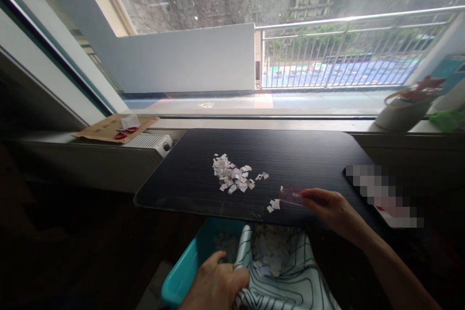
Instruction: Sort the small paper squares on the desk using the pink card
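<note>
My right hand [329, 203] pinches a clear pink plastic protractor [290, 194], its flat edge close to the black tabletop. Beside it lie a few paper scraps [273, 205], and a larger pile of small white paper scraps [232, 174] sits farther left on the table. Below the table's front edge, my left hand [218, 281] grips the edge of a pale cloth with dark lines [290, 293]. More scraps [271, 252] lie in the cloth's hollow. Partly under my left hand is a turquoise plastic bin [181, 271], with scraps also inside it.
The black table [298, 150] stands against a window sill. On the sill, a brown envelope [98, 128] carries red-handled scissors [123, 133]; a pale bag [403, 109] stands at right. A flat, pixelated object [381, 193] lies at the table's right edge. A radiator [152, 143] is at left.
</note>
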`<state>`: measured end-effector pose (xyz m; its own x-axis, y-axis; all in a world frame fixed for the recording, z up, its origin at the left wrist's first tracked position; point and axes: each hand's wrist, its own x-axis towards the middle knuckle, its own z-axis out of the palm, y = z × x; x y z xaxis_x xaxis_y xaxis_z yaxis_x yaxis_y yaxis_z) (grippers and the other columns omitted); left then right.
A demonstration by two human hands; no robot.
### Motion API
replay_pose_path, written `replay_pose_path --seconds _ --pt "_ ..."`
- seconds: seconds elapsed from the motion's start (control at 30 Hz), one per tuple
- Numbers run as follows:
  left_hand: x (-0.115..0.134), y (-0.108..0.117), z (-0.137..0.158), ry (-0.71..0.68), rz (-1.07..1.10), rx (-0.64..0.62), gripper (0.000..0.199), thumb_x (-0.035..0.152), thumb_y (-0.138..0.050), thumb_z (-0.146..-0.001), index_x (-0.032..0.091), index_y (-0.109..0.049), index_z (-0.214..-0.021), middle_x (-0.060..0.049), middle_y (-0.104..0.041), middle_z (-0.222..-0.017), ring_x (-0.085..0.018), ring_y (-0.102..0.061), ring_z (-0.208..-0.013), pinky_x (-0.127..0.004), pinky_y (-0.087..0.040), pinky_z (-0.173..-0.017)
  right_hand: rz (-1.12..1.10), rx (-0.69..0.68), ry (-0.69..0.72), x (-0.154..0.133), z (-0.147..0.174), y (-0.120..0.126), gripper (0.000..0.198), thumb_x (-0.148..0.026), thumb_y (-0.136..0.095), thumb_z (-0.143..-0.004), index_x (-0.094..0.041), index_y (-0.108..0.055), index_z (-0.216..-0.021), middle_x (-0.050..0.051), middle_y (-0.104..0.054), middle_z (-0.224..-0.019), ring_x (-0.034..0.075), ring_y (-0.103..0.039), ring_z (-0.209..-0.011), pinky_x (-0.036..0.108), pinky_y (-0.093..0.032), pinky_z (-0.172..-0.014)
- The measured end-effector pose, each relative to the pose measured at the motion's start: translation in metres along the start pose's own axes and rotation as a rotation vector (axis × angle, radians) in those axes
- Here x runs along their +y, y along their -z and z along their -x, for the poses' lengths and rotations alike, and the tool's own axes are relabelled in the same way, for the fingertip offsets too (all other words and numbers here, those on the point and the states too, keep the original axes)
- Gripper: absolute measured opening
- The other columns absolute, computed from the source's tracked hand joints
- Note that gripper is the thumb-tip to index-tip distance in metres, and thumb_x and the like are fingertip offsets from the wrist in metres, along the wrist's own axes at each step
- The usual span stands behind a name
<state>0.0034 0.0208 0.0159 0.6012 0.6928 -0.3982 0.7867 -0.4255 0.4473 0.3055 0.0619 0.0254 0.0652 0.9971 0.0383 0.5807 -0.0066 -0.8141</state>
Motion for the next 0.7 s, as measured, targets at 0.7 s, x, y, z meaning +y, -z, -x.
replay_pose_path --seconds 0.7 --pt "0.005 0.008 0.003 0.057 0.004 -0.038 0.018 0.031 -0.07 -0.063 0.023 -0.055 -0.068 0.007 -0.062 -0.067 -0.018 -0.063 -0.073 -0.041 -0.028 -0.105 -0.04 -0.19 0.015 -0.016 0.008 -0.002 0.023 -0.033 -0.058 -0.082 -0.018 -0.075 -0.088 0.002 -0.076 -0.082 0.019 -0.068 -0.076 0.022 -0.05 -0.067"
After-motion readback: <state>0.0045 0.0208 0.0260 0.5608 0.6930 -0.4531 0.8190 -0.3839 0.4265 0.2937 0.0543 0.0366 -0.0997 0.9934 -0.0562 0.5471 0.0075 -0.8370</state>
